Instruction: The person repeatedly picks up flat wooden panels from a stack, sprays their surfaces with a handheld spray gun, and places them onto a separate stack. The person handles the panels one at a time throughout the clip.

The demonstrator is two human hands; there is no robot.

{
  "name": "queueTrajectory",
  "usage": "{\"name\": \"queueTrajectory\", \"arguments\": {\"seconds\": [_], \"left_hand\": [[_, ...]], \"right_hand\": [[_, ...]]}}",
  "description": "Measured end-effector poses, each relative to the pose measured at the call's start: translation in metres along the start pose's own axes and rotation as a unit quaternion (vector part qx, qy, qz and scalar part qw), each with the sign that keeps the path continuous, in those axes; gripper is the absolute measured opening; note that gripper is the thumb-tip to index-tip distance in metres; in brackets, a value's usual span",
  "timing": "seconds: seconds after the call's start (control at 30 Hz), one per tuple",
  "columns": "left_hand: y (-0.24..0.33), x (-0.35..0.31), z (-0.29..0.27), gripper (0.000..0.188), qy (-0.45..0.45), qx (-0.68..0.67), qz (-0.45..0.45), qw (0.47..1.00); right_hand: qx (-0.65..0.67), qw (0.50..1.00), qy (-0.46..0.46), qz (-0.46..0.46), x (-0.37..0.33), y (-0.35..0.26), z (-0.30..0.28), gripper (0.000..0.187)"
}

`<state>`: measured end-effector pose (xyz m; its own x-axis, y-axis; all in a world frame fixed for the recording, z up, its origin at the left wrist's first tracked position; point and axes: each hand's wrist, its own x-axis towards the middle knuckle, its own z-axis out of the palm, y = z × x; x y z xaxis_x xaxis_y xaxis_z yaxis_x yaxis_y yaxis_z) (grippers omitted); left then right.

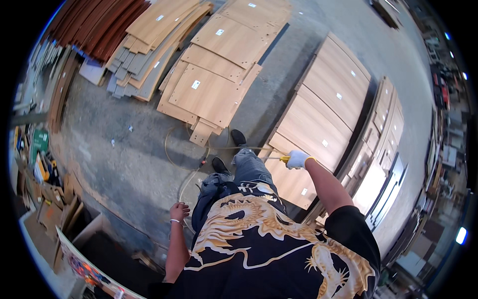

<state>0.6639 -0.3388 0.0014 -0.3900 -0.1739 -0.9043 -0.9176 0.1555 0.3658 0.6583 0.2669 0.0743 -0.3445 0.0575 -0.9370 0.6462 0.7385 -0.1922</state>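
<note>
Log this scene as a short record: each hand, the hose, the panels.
Left hand: bare, low at the person's side, pale band on wrist
Right hand: white-gloved, gripping a yellow tool
Hose: thin, yellowish, partly looped over grey floor
Nearest panels: light wood-toned panels, white labels on them
Upper-left panels: reddish-brown panels, side by side

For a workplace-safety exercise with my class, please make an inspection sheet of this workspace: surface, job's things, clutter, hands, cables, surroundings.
Surface: grey floor, with a few small pale scraps.
Job's things: yellow tool; wood-coloured panel stack nearest it.
Clutter: cardboard pieces heaped at lower left.
Hands: gloved right hand grips the tool; bare left hand hangs low, nothing seen in it.
Cables: thin yellowish hose or cable loops near the shoes; its join to the tool is unclear.
Surroundings: red-brown panels, upper left.
</note>
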Motion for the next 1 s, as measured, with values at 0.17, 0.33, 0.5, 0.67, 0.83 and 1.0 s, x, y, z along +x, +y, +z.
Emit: {"name": "queueTrajectory", "arguments": {"seconds": [0.17,0.33,0.5,0.67,0.83,1.0], "left_hand": [[0.033,0.044,-0.059,0.026,0.022,0.001,0.021,1.0],[0.063,0.068,-0.079,0.031,0.031,0.033,0.037,0.998],[0.085,0.079,-0.05,0.024,-0.043,0.076,0.044,0.995],[0.119,0.09,-0.013,0.019,-0.05,0.204,0.076,0.975],[0.153,0.11,0.035,0.017,-0.058,0.119,0.097,0.987],[0.169,0.121,0.116,0.017,-0.053,0.081,0.028,0.995]], "right_hand": [[0.799,0.539,0.221,0.148,-0.015,0.119,0.123,0.016],[0.857,0.411,0.171,0.262,-0.044,0.102,0.28,0.017],[0.874,0.358,0.204,0.257,-0.027,0.099,0.289,0.016],[0.876,0.409,0.234,0.102,-0.009,0.105,0.115,0.028],[0.815,0.512,0.268,0.026,-0.018,0.087,-0.04,0.022],[0.507,0.79,0.327,0.106,0.032,0.057,-0.122,0.023]]}}
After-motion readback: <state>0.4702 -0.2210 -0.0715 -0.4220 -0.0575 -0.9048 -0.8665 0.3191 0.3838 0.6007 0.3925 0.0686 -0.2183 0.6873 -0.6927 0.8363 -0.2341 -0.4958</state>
